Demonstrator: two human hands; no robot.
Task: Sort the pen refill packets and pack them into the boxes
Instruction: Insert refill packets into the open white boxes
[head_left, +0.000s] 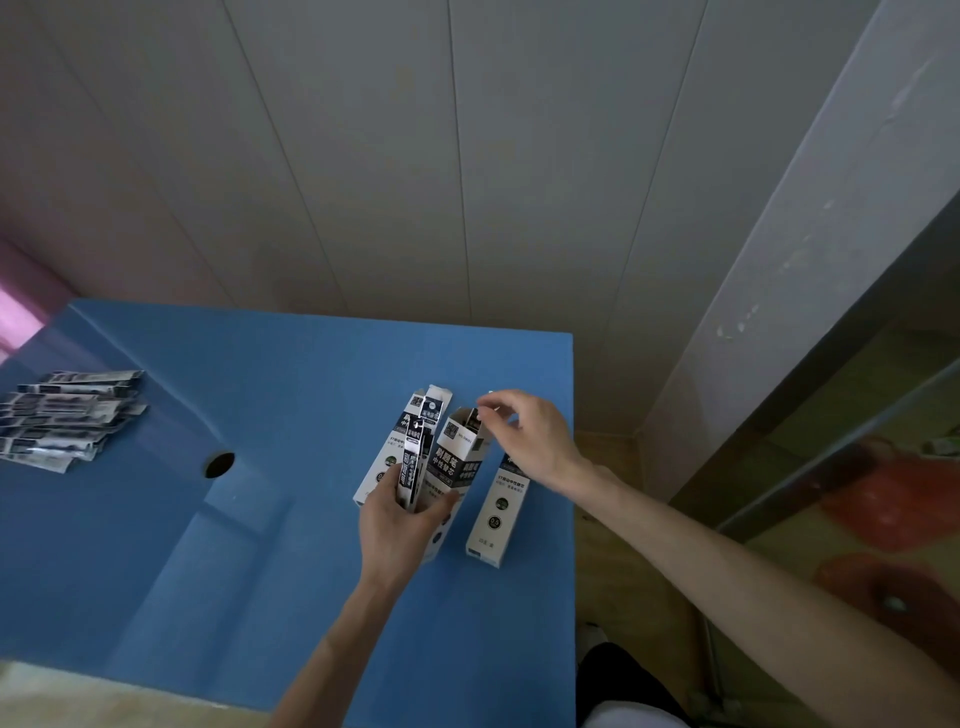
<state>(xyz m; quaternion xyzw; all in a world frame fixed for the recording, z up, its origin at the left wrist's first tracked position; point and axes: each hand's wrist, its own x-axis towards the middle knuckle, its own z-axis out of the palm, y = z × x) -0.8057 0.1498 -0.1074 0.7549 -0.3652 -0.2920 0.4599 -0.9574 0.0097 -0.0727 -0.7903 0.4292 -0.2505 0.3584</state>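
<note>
Three tall white-and-black refill boxes are on the blue table. The left box lies behind my left hand. My left hand grips the middle box together with a thin black refill packet held upright. The right box lies flat beside it. My right hand pinches the open top flap of the middle box. A fanned pile of refill packets lies at the table's far left.
A round cable hole is in the table left of the boxes. The table's right edge runs just past the right box, with wooden floor beyond. A panelled wall stands behind the table.
</note>
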